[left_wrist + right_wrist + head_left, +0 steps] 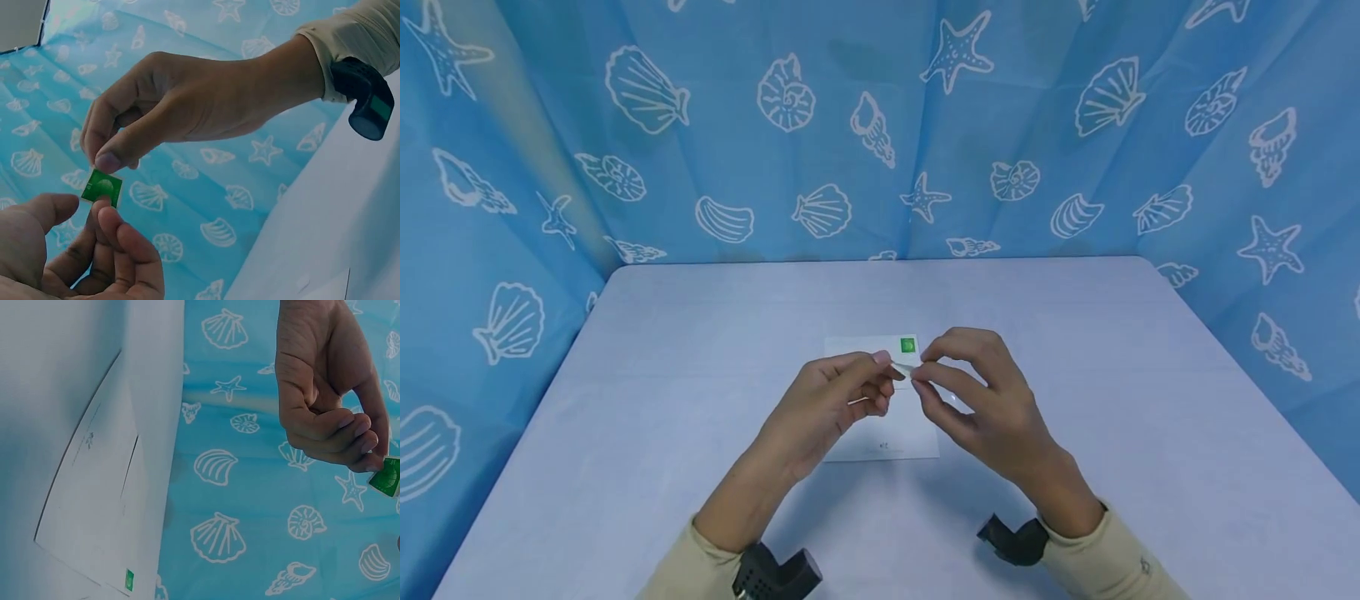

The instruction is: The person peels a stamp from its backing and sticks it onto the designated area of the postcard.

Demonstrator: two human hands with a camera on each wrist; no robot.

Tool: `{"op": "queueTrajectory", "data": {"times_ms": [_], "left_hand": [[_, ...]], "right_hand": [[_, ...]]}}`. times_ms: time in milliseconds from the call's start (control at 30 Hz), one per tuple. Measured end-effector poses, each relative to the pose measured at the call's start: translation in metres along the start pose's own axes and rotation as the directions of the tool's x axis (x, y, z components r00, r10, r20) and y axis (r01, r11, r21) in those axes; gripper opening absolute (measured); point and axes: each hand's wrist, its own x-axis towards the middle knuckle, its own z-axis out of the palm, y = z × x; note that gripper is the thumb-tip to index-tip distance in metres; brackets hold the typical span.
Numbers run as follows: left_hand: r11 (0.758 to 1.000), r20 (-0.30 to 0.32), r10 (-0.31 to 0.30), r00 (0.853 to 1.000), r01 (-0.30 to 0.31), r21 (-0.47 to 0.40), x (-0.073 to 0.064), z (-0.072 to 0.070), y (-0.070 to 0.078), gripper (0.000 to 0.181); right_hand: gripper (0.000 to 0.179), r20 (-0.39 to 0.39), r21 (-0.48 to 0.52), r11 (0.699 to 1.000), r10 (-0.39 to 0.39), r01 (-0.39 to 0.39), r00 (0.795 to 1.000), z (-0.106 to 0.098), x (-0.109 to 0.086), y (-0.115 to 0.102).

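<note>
A small green postage stamp [101,186] with a pale border is held up between my hands, above the table. My right hand [187,94] pinches its upper edge between thumb and fingertips. At the lower edge, my left hand [831,404] holds it with curled fingers, its thumb close to one corner. In the head view the stamp [904,367] shows as a thin whitish edge. Beneath the hands a white envelope [868,446] lies flat, partly covered by them. Another green stamp [907,344] is on its upper right corner.
The envelope rests on a table [625,375] with a pale cloth. A blue curtain [880,167] with white shells and starfish hangs behind and at both sides. Each wrist wears a black camera [1015,542] over a beige sleeve [1108,554].
</note>
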Motion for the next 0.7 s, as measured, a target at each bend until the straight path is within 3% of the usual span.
{"op": "queueTrajectory", "data": {"times_ms": [200,467,533,600,633,700], "left_hand": [[0.996,0.02,-0.023,1.0,0.024,-0.08,0.002,-0.004,-0.003,0.026],[0.997,-0.021,0.048,0.999,-0.049,-0.061,0.0,-0.001,-0.001,0.021],[0.996,-0.069,0.086,0.994,-0.085,0.025,-0.002,0.001,0.0,0.022],[0.976,-0.116,0.154,0.981,-0.133,0.174,-0.004,0.003,0.0,0.02],[0.951,-0.13,0.201,0.971,-0.162,0.262,-0.005,0.005,0.0,0.019],[0.871,-0.143,0.304,0.942,-0.214,0.442,-0.008,0.008,0.0,0.017]], "right_hand": [[0.017,0.011,-0.014,1.0,-0.024,0.024,1.0,0.001,-0.001,0.0],[0.018,-0.048,-0.01,0.999,-0.053,0.052,0.997,-0.001,0.004,-0.003],[0.02,-0.071,-0.019,0.999,-0.05,0.049,0.996,-0.003,0.006,-0.005],[0.021,-0.082,-0.035,0.999,-0.043,0.04,0.996,-0.005,0.008,-0.007],[0.022,-0.082,-0.043,0.998,-0.038,0.034,0.996,-0.007,0.008,-0.008],[0.022,-0.074,-0.059,0.998,-0.032,0.027,0.997,-0.009,0.009,-0.009]]}}
